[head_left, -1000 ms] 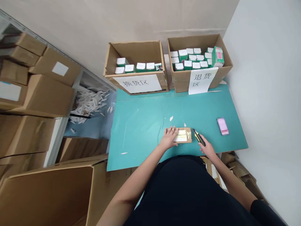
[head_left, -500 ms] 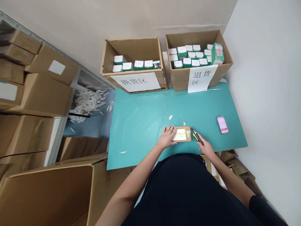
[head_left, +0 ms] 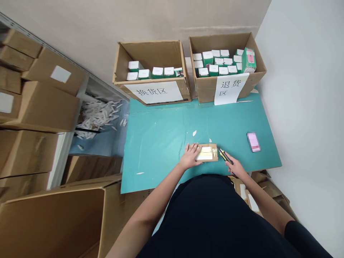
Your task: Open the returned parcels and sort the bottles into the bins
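A small brown cardboard parcel (head_left: 209,153) with pale tape along its top lies near the front edge of the teal table (head_left: 161,139). My left hand (head_left: 190,156) rests flat on the parcel's left end, fingers spread. My right hand (head_left: 235,167) grips a yellow and black utility knife (head_left: 223,155), whose tip touches the parcel's right end.
Two open cartons stand at the back of the table with paper labels: the left carton (head_left: 153,71) and the right carton (head_left: 225,64) both hold several green and white boxes. A pink item (head_left: 253,141) lies at right. Stacked cardboard boxes (head_left: 40,107) fill the left.
The knife tip has moved left, closer to the parcel's right end. My left hand stays on the parcel. The view has shifted slightly.
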### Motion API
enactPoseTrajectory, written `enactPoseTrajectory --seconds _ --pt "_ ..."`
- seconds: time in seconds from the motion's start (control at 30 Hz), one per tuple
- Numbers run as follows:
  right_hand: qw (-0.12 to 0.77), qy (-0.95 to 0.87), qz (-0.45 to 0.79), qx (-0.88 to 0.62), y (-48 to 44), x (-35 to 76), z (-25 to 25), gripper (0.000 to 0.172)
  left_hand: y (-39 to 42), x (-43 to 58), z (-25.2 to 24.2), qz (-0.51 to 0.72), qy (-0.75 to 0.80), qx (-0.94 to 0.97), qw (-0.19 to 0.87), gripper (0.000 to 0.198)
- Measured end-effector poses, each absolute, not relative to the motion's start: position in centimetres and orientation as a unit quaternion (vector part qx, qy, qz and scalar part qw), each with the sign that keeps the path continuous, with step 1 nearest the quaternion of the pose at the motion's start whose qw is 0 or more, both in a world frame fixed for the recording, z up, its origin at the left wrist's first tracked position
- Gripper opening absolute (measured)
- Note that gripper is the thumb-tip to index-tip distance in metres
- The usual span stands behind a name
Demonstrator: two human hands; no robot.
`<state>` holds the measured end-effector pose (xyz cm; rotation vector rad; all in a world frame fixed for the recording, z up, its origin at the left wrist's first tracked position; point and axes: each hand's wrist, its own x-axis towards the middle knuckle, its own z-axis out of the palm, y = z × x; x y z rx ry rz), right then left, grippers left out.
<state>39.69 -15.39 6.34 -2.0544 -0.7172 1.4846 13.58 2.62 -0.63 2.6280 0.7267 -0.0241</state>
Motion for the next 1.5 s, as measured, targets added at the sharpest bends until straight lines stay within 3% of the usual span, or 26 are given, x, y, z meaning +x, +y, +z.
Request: enactPoseTrajectory --seconds 0.6,1.03,1.5 --pt "0.234 -0.284 0.605 -0.707 -15.9 41.8 6.5 0.068 2.5 13.6 -1.2 0.019 0.259 0.948 0.183 0.086" --pt "0.216 -0.278 0.608 -0.712 -17.5 41.2 6.1 0.069 2.8 13.6 -1.1 0.033 0.252 0.948 0.194 0.082" --pt "0.241 -0.263 0.605 -0.712 -17.9 40.7 5.7 0.074 2.7 13.6 -1.1 0.031 0.261 0.934 0.241 0.064"
